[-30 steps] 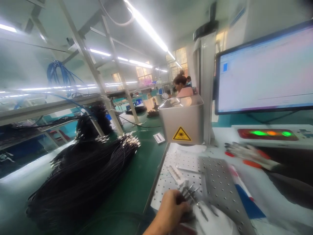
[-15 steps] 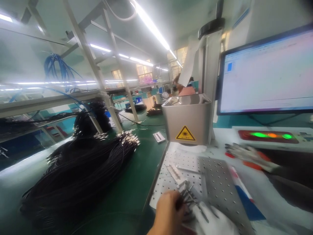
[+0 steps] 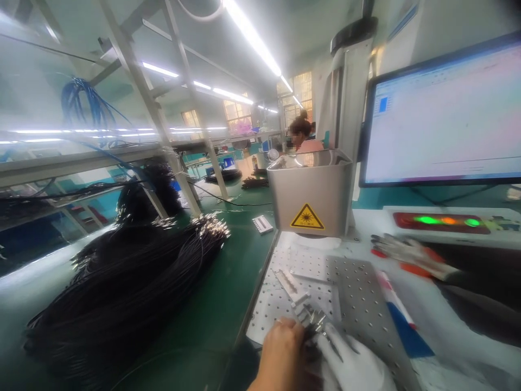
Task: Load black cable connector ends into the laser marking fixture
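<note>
Over the plate (image 3: 362, 296), the left hand (image 3: 281, 347) clamps the connectors (image 3: 317, 319), the gloved right hand (image 3: 358, 365) up against them, its grip impossible to tell!

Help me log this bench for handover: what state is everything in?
Black-framed flat monitor: on.
Long white panel: green and orange lights lit.
White ceiling tube lights: lit.
Black cable bundle with silver ends: lying curved.
Small silver metal pieces: between the hands.
Bare left hand: curled, grip hidden.
White-gloved right hand: fingers extended, grip unclear.
</note>
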`<action>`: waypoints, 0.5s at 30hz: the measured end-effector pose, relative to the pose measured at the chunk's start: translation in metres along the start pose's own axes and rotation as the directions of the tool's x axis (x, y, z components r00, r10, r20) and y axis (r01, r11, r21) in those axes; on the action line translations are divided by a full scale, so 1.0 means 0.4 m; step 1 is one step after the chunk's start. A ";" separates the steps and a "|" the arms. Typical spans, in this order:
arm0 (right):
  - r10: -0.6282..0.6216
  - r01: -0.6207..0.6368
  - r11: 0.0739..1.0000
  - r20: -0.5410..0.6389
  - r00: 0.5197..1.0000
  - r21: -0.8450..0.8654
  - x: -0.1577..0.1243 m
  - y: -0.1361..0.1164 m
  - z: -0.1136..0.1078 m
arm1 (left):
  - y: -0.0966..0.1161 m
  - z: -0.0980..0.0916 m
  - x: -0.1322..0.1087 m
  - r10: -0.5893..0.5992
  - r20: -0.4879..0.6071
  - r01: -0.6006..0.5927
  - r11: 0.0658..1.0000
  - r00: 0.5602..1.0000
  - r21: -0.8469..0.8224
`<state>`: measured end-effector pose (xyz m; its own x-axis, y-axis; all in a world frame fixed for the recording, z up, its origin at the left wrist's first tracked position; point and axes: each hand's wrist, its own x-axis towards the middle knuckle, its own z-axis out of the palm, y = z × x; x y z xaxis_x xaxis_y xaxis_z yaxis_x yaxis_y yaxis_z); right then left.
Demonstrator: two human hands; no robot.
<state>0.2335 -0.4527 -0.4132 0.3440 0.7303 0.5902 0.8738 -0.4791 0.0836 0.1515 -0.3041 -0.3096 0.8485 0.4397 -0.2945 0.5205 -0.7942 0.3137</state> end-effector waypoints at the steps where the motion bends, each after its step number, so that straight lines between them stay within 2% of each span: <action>1: -0.009 0.009 1.000 -0.006 1.000 0.002 -0.004 0.002 0.006 | -0.003 0.003 0.004 0.003 -0.016 -0.003 1.000 1.000 -0.009; 4: 0.019 -0.018 1.000 -0.051 0.999 0.009 -0.008 0.003 0.017 | -0.007 0.003 0.006 0.007 -0.052 -0.011 0.997 0.999 -0.074; 7: 0.032 -0.030 0.999 -0.081 0.996 0.020 0.007 -0.005 0.003 | -0.001 -0.011 -0.003 0.000 -0.071 -0.013 0.984 0.997 -0.175; 12: 0.067 -0.067 0.996 0.006 0.998 0.060 0.046 -0.021 -0.046 | 0.004 -0.026 -0.011 -0.074 -0.051 0.056 0.953 0.996 -0.297; 15: 0.088 -0.089 0.994 0.029 0.996 0.064 0.052 -0.024 -0.048 | -0.015 -0.025 0.000 -0.059 -0.037 0.040 0.924 0.998 -0.381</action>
<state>0.2258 -0.4422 -0.3864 0.4290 0.6992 0.5719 0.8597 -0.5104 -0.0209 0.1491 -0.2951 -0.3026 0.8195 0.5007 -0.2788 0.5515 -0.5564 0.6215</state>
